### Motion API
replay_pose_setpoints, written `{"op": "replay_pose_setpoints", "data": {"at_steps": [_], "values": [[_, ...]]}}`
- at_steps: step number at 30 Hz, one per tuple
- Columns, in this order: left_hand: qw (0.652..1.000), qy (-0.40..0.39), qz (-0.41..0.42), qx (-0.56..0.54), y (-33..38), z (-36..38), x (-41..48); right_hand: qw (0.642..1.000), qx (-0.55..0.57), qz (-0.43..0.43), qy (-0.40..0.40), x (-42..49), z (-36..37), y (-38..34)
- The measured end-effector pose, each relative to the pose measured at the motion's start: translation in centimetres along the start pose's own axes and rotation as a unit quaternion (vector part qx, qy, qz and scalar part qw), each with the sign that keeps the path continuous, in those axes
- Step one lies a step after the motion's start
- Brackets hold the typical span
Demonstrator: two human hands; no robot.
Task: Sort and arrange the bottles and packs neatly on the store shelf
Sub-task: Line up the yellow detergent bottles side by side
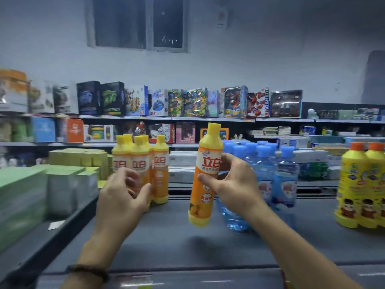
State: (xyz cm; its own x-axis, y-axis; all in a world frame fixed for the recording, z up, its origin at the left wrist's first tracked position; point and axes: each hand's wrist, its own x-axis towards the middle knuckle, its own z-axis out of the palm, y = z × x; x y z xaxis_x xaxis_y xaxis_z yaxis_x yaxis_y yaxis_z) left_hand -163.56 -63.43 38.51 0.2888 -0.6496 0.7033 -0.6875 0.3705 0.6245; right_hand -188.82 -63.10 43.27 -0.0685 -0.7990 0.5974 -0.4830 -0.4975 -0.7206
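Step in hand: grouping like with like, orange soap bottles.

Right grip [235, 184]: grasping one orange bottle [206, 174] round its middle, thumb across the label and fingers behind. The bottle is clear of the shelf [177, 236], roughly upright with a slight tilt, cap up. It hangs between the cluster of matching orange bottles [143, 161] on the left and the blue bottles [268, 170] on the right, just in front of the blue ones.

Left grip [123, 195]: fingers half curled, thumb out, in front of the near side of the orange cluster. Motion blur here. Cannot tell whether it touches or holds a bottle.

Layout: the orange cluster stands upright towards the back of the shelf. Green packs [23, 195] are stacked at far left. Yellow bottles [362, 184] stand at far right, well apart from the rest. A bare strip of shelf lies between the orange cluster and the blue bottles.

Judgement: the task is partway done, with one orange bottle not yet with its group.

Next move calls for:
- carrying the held bottle left and setting it down flat on its base, just beside the cluster, label forward
- a low, slow approach, since the bottles are tall, narrow and stand close together, so a knock could topple several
- the left grip steadying the cluster if needed
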Motion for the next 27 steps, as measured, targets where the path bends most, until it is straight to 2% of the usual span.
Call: {"op": "replay_pose_setpoints", "data": {"at_steps": [2,4,10,13,18,27], "values": [[0.994,0.001,-0.078,0.077,-3.2,-0.9,1.9,1.0,-0.002,0.004,-0.011,0.9,2.9,-0.7],[0.98,-0.052,-0.145,0.129,-5.4,-1.4,3.5,1.0,-0.012,0.002,-0.012,2.0,5.9,-1.2],[0.951,-0.209,-0.225,0.046,-8.6,0.7,5.5,0.998,-0.051,0.017,-0.016,3.9,11.9,-1.5],[0.941,-0.249,-0.227,0.026,-8.6,1.4,5.4,0.997,-0.068,0.017,-0.011,4.5,14.1,-1.3],[0.938,-0.275,-0.203,0.057,-8.3,1.3,6.5,0.995,-0.102,0.019,-0.012,5.5,16.4,-0.6],[0.946,-0.253,-0.199,0.047,-8.7,1.6,6.4,0.99,-0.127,0.048,-0.031,6.6,17.8,0.5]]}}
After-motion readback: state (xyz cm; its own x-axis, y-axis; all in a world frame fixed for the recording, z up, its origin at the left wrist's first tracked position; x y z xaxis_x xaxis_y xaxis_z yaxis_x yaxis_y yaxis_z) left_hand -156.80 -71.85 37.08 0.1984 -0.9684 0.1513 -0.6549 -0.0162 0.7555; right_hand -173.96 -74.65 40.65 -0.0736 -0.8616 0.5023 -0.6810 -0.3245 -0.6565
